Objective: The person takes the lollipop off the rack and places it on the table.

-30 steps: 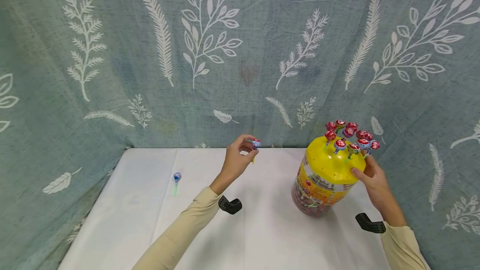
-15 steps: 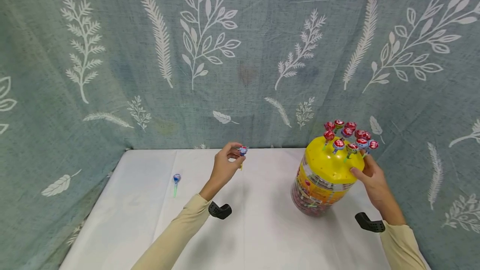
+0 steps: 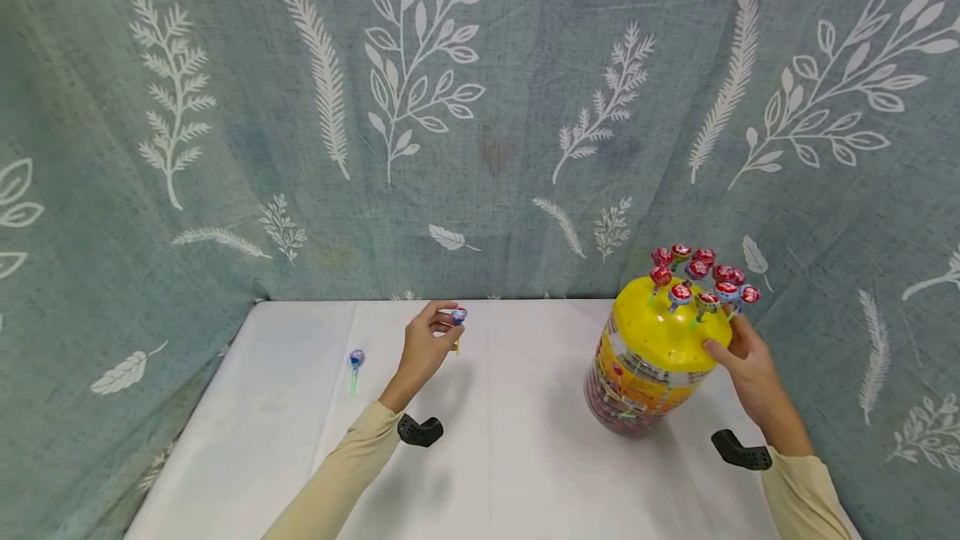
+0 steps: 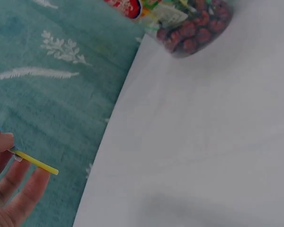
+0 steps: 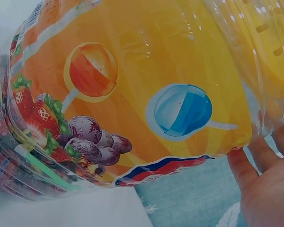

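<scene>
My left hand [image 3: 424, 348] pinches a wrapped lollipop [image 3: 459, 316] between thumb and fingers above the table, its head up and stick down. In the left wrist view its yellow stick [image 4: 36, 161] sticks out past the fingertips. My right hand [image 3: 752, 369] grips the lid edge of a large plastic candy jar [image 3: 633, 386], thumb against the yellow lid [image 3: 652, 327]. The jar leans on the table. Several lollipops [image 3: 680, 294] stand upright in the lid. Through the clear base, wrapped candies [image 4: 189, 35] show. Another lollipop [image 3: 356, 360], blue with a green stick, lies left of my left hand.
A white-covered table [image 3: 525, 457] lies under everything. Behind it hangs a grey-green curtain [image 3: 495, 223] with white leaf prints, which also runs along both sides. Black wrist mounts [image 3: 420, 431] sit at both cuffs.
My left hand has moved left and slightly down with the lollipop, away from the jar and nearer to the lollipop on the table. My right hand and the jar have stayed in place.
</scene>
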### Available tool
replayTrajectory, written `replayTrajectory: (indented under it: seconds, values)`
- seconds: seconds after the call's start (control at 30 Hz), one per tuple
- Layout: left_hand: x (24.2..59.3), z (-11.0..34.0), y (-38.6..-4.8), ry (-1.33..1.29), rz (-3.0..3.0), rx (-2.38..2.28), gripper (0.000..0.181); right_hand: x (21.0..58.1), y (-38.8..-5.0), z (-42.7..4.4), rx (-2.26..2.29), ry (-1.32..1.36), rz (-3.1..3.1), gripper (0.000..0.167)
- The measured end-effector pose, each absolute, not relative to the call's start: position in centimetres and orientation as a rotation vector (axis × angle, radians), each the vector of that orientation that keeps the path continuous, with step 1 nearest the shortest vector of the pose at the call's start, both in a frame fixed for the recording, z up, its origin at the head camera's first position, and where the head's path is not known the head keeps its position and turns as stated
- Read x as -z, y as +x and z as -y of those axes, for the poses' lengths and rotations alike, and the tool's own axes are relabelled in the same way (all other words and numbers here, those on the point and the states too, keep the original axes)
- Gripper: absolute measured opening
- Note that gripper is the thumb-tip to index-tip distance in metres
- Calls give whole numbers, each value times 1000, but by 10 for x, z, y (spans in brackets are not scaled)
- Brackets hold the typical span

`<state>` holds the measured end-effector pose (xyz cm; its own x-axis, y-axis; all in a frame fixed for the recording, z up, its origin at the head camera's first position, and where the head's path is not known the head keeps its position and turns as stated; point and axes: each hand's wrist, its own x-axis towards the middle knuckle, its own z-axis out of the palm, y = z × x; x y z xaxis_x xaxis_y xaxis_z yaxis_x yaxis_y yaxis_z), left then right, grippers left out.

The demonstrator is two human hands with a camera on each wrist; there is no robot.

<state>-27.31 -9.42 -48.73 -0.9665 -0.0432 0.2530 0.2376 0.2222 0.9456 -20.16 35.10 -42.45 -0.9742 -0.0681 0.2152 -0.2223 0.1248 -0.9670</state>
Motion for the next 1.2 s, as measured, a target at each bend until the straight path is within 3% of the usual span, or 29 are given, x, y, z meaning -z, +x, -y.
replayTrajectory:
  seconds: [0.77, 1.2]
  values:
    - [539, 148, -279, 97, 2391, 1691, 35, 426, -199, -351, -1985, 304, 2223, 49]
    - [550, 170, -275, 165, 2448, 1606, 35, 426, -201, -350, -1981, 289, 2229, 44]
